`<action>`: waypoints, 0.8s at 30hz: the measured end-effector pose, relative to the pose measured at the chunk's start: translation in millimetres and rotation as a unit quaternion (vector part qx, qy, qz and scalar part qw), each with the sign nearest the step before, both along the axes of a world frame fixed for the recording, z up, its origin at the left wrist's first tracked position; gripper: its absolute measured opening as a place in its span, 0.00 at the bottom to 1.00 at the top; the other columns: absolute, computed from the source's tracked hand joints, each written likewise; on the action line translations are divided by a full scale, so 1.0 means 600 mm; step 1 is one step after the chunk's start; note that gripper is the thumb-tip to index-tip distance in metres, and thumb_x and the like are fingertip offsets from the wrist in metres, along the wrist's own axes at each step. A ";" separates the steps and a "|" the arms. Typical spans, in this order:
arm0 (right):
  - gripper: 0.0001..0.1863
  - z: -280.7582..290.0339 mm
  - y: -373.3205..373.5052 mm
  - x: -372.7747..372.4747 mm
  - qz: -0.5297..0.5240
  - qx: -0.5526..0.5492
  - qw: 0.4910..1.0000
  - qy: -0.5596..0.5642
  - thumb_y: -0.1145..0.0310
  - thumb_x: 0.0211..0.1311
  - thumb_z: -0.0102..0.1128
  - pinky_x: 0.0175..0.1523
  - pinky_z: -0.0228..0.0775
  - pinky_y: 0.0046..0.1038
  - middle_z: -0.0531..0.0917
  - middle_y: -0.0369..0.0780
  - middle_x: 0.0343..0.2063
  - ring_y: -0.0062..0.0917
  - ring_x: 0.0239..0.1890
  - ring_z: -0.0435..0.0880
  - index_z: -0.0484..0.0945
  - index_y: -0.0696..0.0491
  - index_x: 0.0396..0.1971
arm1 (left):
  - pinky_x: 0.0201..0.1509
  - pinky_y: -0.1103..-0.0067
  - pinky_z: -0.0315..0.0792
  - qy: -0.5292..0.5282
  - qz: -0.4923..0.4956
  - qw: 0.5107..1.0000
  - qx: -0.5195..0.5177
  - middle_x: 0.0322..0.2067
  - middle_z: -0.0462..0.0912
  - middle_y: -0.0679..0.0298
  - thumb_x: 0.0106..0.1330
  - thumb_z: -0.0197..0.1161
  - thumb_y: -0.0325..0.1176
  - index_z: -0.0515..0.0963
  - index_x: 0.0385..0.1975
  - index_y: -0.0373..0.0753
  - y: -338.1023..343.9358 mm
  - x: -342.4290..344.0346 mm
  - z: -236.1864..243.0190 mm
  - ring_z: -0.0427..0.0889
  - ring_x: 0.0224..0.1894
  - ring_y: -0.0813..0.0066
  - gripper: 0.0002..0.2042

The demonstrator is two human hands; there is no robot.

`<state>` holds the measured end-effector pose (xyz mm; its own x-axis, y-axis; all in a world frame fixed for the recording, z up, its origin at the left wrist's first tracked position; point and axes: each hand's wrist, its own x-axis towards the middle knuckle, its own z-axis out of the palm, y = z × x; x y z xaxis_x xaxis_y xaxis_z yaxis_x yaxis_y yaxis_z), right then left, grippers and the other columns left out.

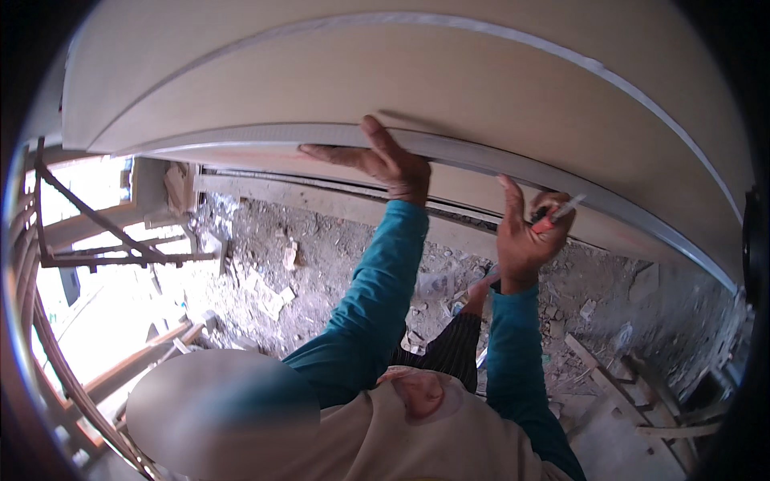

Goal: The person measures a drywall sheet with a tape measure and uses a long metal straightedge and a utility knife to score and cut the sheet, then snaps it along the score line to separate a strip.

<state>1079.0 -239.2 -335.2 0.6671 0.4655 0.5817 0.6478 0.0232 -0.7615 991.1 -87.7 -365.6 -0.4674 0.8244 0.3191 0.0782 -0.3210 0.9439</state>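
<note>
A wide beige board (417,72) fills the upper view, with a pale strip (521,168) along its lower part. My left hand (377,164) is on the strip, its thumb and fingers spread, holding nothing. To its right, my right hand (529,228) grips a small red-and-black tool (545,220) with a pale, thin tip pointing up, just below the strip; one finger is raised toward the strip. A second, narrow pale line (595,62) curves across the board higher up. Both forearms are in teal sleeves.
Below is a dusty floor (281,232) strewn with rubble and scraps. Wooden pieces (601,369) lie at lower right. A metal frame (96,216) stands at the left before bright openings. A long ledge (241,184) runs behind the board's lower edge. A blurred patch covers the lower left.
</note>
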 end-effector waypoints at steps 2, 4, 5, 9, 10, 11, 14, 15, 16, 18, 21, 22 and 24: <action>0.23 -0.024 0.003 -0.004 -0.070 -0.010 0.997 0.001 0.78 0.48 0.80 0.39 0.64 0.20 0.68 0.33 0.28 0.20 0.29 0.67 0.69 0.55 0.33 | 0.77 0.51 0.24 0.045 0.011 0.999 0.010 0.72 0.22 0.34 0.68 0.54 0.60 0.24 0.72 0.27 0.004 -0.011 -0.010 0.25 0.76 0.40 0.55; 0.22 -0.026 0.006 -0.005 -0.084 -0.039 0.995 -0.035 0.77 0.48 0.81 0.40 0.66 0.20 0.69 0.33 0.29 0.20 0.30 0.69 0.70 0.55 0.33 | 0.76 0.50 0.24 0.136 0.026 0.990 0.005 0.72 0.23 0.32 0.68 0.54 0.58 0.24 0.71 0.25 0.006 -0.026 -0.026 0.25 0.76 0.38 0.54; 0.22 -0.026 0.013 -0.006 -0.089 -0.038 0.994 -0.051 0.77 0.49 0.81 0.40 0.67 0.20 0.70 0.33 0.30 0.20 0.31 0.70 0.70 0.56 0.33 | 0.76 0.50 0.25 0.132 0.019 0.991 0.005 0.71 0.24 0.31 0.68 0.55 0.58 0.24 0.71 0.24 0.003 -0.028 -0.022 0.25 0.76 0.37 0.55; 0.20 -0.040 0.019 -0.016 -0.124 -0.066 0.989 -0.043 0.78 0.50 0.79 0.40 0.68 0.20 0.71 0.34 0.30 0.19 0.32 0.71 0.71 0.56 0.33 | 0.75 0.50 0.25 0.196 -0.024 0.980 -0.004 0.71 0.24 0.28 0.67 0.56 0.57 0.23 0.70 0.23 -0.017 -0.063 -0.012 0.24 0.75 0.34 0.55; 0.20 -0.037 0.023 -0.016 -0.110 -0.029 0.993 -0.042 0.79 0.51 0.78 0.40 0.68 0.20 0.71 0.33 0.30 0.18 0.32 0.72 0.71 0.56 0.33 | 0.76 0.49 0.31 0.229 -0.049 0.971 0.036 0.72 0.27 0.30 0.63 0.63 0.56 0.27 0.72 0.25 -0.020 -0.086 -0.023 0.27 0.76 0.35 0.57; 0.19 -0.036 0.027 -0.012 -0.095 0.009 0.995 -0.040 0.79 0.51 0.78 0.40 0.69 0.20 0.71 0.33 0.29 0.18 0.32 0.72 0.71 0.56 0.33 | 0.76 0.49 0.31 0.228 -0.046 0.972 0.034 0.72 0.27 0.30 0.63 0.63 0.56 0.27 0.72 0.25 -0.026 -0.115 -0.021 0.27 0.76 0.35 0.57; 0.18 -0.038 0.013 0.004 -0.103 -0.016 0.993 -0.047 0.79 0.52 0.77 0.39 0.71 0.21 0.73 0.33 0.27 0.17 0.30 0.73 0.72 0.58 0.34 | 0.75 0.51 0.47 0.354 -0.199 0.911 0.074 0.73 0.38 0.39 0.49 0.78 0.56 0.39 0.74 0.32 -0.016 -0.252 -0.022 0.38 0.76 0.42 0.63; 0.17 -0.038 0.012 0.003 -0.108 -0.018 0.994 -0.011 0.79 0.53 0.77 0.38 0.72 0.21 0.75 0.33 0.27 0.17 0.29 0.74 0.72 0.58 0.34 | 0.75 0.51 0.48 0.389 -0.199 0.893 0.110 0.72 0.41 0.39 0.48 0.78 0.57 0.39 0.74 0.32 0.006 -0.300 -0.032 0.42 0.75 0.41 0.63; 0.17 -0.037 0.012 0.004 -0.106 -0.020 0.994 -0.015 0.79 0.53 0.77 0.38 0.72 0.21 0.75 0.33 0.27 0.17 0.29 0.74 0.72 0.58 0.34 | 0.75 0.50 0.48 0.370 -0.187 0.908 0.067 0.72 0.41 0.39 0.47 0.79 0.57 0.39 0.74 0.32 0.028 -0.347 -0.046 0.42 0.75 0.41 0.64; 0.16 -0.039 0.018 -0.004 -0.122 -0.037 0.988 -0.083 0.76 0.55 0.76 0.38 0.72 0.21 0.81 0.36 0.29 0.18 0.29 0.76 0.73 0.58 0.34 | 0.75 0.49 0.48 0.352 -0.174 0.920 0.021 0.73 0.40 0.38 0.46 0.80 0.56 0.39 0.74 0.32 0.082 -0.439 -0.058 0.41 0.76 0.40 0.65; 0.15 -0.027 0.030 -0.026 -0.152 -0.071 0.984 -0.053 0.72 0.57 0.75 0.38 0.72 0.23 0.83 0.37 0.30 0.18 0.31 0.78 0.74 0.59 0.34 | 0.75 0.49 0.49 0.365 -0.124 0.920 0.075 0.74 0.36 0.38 0.43 0.81 0.58 0.36 0.74 0.32 0.177 -0.538 -0.057 0.38 0.77 0.40 0.69; 0.17 -0.014 0.043 -0.038 -0.141 -0.058 0.982 -0.113 0.68 0.59 0.75 0.38 0.72 0.26 0.83 0.38 0.31 0.22 0.31 0.79 0.74 0.59 0.35 | 0.75 0.49 0.49 0.388 -0.118 0.912 0.062 0.74 0.34 0.38 0.41 0.82 0.59 0.35 0.74 0.32 0.202 -0.560 -0.047 0.36 0.77 0.39 0.71; 0.18 -0.026 0.019 -0.005 -0.176 -0.099 0.973 -0.114 0.66 0.58 0.76 0.39 0.73 0.28 0.83 0.39 0.32 0.24 0.32 0.79 0.75 0.59 0.36 | 0.75 0.49 0.49 0.402 -0.134 0.905 0.041 0.74 0.29 0.37 0.37 0.82 0.62 0.31 0.75 0.34 0.246 -0.583 -0.024 0.34 0.77 0.37 0.74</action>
